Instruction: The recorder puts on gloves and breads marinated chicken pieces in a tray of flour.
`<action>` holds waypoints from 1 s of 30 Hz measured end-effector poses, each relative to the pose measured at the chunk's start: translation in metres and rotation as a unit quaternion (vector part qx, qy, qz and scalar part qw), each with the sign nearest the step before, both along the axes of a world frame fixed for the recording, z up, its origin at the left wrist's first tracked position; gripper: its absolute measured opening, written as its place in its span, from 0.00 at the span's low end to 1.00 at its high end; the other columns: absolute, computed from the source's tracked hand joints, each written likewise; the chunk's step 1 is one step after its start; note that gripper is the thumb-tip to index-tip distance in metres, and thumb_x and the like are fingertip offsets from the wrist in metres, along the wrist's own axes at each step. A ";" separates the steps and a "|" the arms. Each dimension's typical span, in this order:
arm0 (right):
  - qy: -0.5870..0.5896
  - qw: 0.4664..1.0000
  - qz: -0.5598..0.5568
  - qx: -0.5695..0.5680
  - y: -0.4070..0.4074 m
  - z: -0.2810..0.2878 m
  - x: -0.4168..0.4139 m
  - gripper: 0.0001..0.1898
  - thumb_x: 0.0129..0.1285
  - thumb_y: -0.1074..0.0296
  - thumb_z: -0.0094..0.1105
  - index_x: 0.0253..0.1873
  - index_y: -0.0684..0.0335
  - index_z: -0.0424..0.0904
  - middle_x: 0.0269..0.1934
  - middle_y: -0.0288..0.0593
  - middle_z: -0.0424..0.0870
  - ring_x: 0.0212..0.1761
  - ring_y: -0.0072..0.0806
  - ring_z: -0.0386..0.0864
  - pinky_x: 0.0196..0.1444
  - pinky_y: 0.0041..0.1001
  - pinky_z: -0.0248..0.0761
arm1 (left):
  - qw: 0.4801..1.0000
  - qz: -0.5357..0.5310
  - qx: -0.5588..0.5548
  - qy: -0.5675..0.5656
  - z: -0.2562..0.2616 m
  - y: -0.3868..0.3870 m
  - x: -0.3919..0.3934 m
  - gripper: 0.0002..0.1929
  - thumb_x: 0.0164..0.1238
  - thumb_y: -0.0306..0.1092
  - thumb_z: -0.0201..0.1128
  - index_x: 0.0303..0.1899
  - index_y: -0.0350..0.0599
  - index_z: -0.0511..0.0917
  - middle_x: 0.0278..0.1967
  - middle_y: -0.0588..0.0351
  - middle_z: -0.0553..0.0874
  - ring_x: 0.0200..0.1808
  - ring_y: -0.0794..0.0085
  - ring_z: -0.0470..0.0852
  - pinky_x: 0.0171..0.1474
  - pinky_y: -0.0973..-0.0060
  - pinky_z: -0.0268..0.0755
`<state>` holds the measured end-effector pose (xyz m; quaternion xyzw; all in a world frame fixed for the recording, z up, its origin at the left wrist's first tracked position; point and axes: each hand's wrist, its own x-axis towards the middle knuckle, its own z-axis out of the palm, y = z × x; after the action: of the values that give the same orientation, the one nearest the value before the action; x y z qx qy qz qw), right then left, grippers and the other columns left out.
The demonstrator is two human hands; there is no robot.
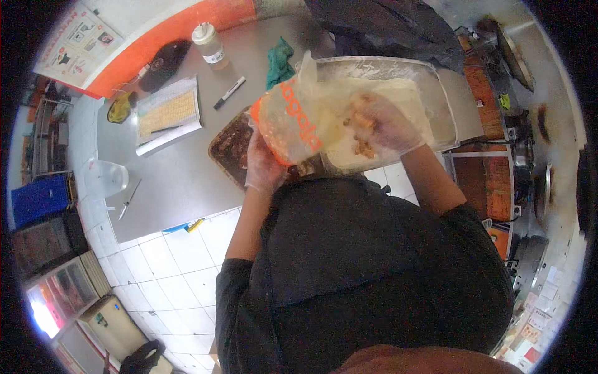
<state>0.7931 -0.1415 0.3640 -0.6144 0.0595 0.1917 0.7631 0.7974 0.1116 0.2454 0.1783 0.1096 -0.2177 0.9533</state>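
Note:
My left hand [264,161], in a clear thin glove, grips a translucent plastic bag [292,121] with orange printing, tilted beside a large clear tub [448,107]. Pale powder, like flour [402,98], lies in the tub. Over the powder my right hand [387,124], also in a clear glove, is blurred, with brownish pieces of food [363,147] at its fingers; whether it grips them I cannot tell. A shallow tray with a dark, stained inside [229,145] sits partly under my left hand and the bag.
On the grey table [173,187] are a green cloth [279,63], a marker [229,93], a lidded bottle [210,46], a paper sheet [168,114], a clear container [107,177] and a knife [130,199]. Dark fabric [392,28] hangs beyond the tub. Shelving with pans stands at right.

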 end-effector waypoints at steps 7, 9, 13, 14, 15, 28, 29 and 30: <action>-0.027 0.994 -0.097 -0.035 -0.073 -0.013 0.008 0.20 0.69 0.66 0.59 0.61 0.68 0.72 0.51 0.43 0.80 0.45 0.27 0.81 0.47 0.21 0.75 | 0.997 0.067 -0.011 -0.036 -0.015 0.016 0.007 0.23 0.77 0.43 0.43 0.66 0.42 0.67 0.63 0.50 0.75 0.64 0.56 0.74 0.66 0.53 0.68; -0.123 0.931 -0.010 -0.345 -0.075 -0.014 -0.002 0.20 0.71 0.61 0.58 0.61 0.68 0.74 0.52 0.45 0.81 0.51 0.25 0.80 0.53 0.22 0.74 | 0.994 0.100 0.026 -0.021 0.021 0.009 -0.003 0.25 0.76 0.46 0.42 0.66 0.43 0.67 0.62 0.48 0.75 0.63 0.54 0.74 0.65 0.52 0.68; -0.051 0.979 -0.048 -0.190 -0.099 -0.050 -0.016 0.23 0.71 0.57 0.56 0.61 0.71 0.74 0.45 0.40 0.85 0.46 0.22 0.81 0.48 0.21 0.75 | 0.995 0.073 -0.053 -0.048 0.004 0.015 -0.012 0.25 0.77 0.48 0.42 0.66 0.45 0.67 0.62 0.49 0.75 0.63 0.54 0.75 0.65 0.53 0.69; -0.035 0.962 -0.034 -0.269 -0.099 -0.047 -0.015 0.23 0.71 0.55 0.56 0.59 0.70 0.77 0.42 0.41 0.86 0.42 0.22 0.82 0.46 0.21 0.76 | 0.992 0.068 -0.082 -0.065 0.005 0.015 -0.011 0.25 0.77 0.49 0.43 0.66 0.45 0.67 0.62 0.49 0.76 0.62 0.54 0.75 0.64 0.54 0.70; -0.019 0.937 -0.020 -0.347 -0.098 -0.045 -0.013 0.23 0.70 0.53 0.56 0.57 0.70 0.79 0.40 0.43 0.86 0.39 0.21 0.82 0.43 0.22 0.76 | 0.989 0.063 -0.110 -0.081 0.004 0.014 -0.011 0.25 0.77 0.50 0.43 0.66 0.46 0.67 0.61 0.50 0.76 0.61 0.55 0.76 0.63 0.55 0.71; -0.247 0.693 0.327 -0.593 -0.064 -0.043 0.006 0.20 0.71 0.53 0.50 0.55 0.63 0.78 0.43 0.55 0.85 0.44 0.49 0.82 0.49 0.44 0.72 | 0.993 0.102 -0.050 -0.024 0.054 0.059 -0.055 0.34 0.74 0.62 0.45 0.72 0.50 0.62 0.68 0.50 0.71 0.68 0.57 0.70 0.71 0.54 0.61; -0.241 0.628 0.366 -0.643 -0.076 -0.052 0.005 0.19 0.71 0.55 0.50 0.56 0.62 0.77 0.42 0.55 0.85 0.45 0.50 0.81 0.50 0.45 0.71 | 0.988 0.098 -0.110 -0.035 0.049 0.058 -0.057 0.33 0.74 0.61 0.46 0.70 0.49 0.64 0.67 0.50 0.72 0.68 0.57 0.70 0.71 0.54 0.62; -0.235 0.560 0.391 -0.692 -0.091 -0.062 0.006 0.18 0.71 0.57 0.49 0.57 0.62 0.76 0.41 0.55 0.85 0.45 0.51 0.81 0.51 0.45 0.71 | 0.981 0.084 -0.168 -0.051 0.041 0.060 -0.059 0.32 0.74 0.61 0.47 0.69 0.48 0.67 0.66 0.50 0.73 0.67 0.56 0.71 0.70 0.54 0.63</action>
<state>0.7988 -0.2321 0.3018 -0.9401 -0.2533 0.2205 -0.0585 0.7379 0.1711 0.2868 0.0160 0.0376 -0.1429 0.9889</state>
